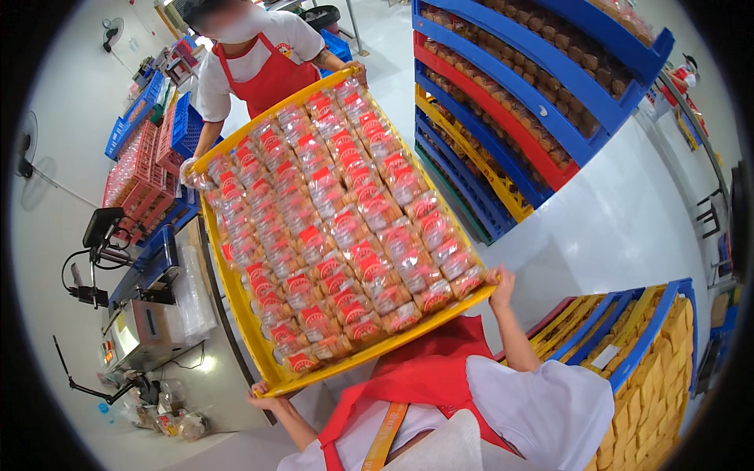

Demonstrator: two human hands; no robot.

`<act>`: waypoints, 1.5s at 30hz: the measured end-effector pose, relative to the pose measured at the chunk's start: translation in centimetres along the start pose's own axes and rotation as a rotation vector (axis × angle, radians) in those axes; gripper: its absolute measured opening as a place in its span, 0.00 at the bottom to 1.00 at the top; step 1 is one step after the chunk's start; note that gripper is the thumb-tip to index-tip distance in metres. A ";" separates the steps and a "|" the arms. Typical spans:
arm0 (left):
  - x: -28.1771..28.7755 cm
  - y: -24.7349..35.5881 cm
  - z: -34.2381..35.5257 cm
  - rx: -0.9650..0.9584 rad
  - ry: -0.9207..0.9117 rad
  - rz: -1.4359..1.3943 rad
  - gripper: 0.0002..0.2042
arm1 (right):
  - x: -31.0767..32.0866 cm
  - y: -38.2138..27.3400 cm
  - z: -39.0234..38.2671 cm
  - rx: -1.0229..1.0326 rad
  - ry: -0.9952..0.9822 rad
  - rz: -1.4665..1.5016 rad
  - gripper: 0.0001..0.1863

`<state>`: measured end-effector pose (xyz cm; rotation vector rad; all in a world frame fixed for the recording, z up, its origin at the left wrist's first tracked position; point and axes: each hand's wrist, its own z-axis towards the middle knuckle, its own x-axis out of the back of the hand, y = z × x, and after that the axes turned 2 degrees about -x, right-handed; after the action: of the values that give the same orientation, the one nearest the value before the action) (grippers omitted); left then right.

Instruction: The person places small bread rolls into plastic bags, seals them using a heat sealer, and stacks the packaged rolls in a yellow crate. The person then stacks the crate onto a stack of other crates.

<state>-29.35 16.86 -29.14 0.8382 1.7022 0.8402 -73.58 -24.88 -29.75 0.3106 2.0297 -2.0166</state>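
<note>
A large yellow tray (pixel 393 345) is held up, tilted in view, between me and a co-worker. Rows of small clear packs of brown bread or pastry (pixel 345 228), with red labels, fill it. My left hand (pixel 265 399) grips the near left corner of the rim, fingers partly hidden by it. At the near right corner, my right hand (pixel 501 286) is closed round the rim. The co-worker (pixel 267 74), in a red apron and white shirt, has a hand on each far corner.
To the right rises a stack of coloured crates (pixel 503 94) full of packed goods. Nearer stands a second stack (pixel 620 345), its top covered with yellowish pieces. At left are pink crates (pixel 141 180), a metal machine (pixel 145 330) on a counter, and wall fans (pixel 27 145).
</note>
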 end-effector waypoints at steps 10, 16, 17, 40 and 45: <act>-7.0 14.9 -12.4 0.066 -0.327 -0.059 0.22 | 0.3 -28.7 0.0 0.213 -0.090 -0.257 0.34; -16.2 26.0 -15.1 -0.095 -0.434 -0.055 0.15 | -6.5 -47.7 3.3 0.300 -0.252 -0.262 0.33; -16.9 27.6 -14.7 -0.156 -0.462 0.002 0.14 | -6.9 -50.2 4.5 0.337 -0.280 -0.257 0.32; -54.2 39.3 -33.3 -0.420 -0.923 0.017 0.28 | 2.3 -85.3 36.8 0.423 -0.277 -0.306 0.33; -57.3 34.6 -41.2 -0.494 -0.918 0.037 0.28 | 7.1 -83.4 40.0 0.426 -0.317 -0.304 0.31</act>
<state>-50.37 -19.50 37.30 0.7378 0.6401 0.6916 -106.55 -66.07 46.57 -0.2453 1.5202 -2.4869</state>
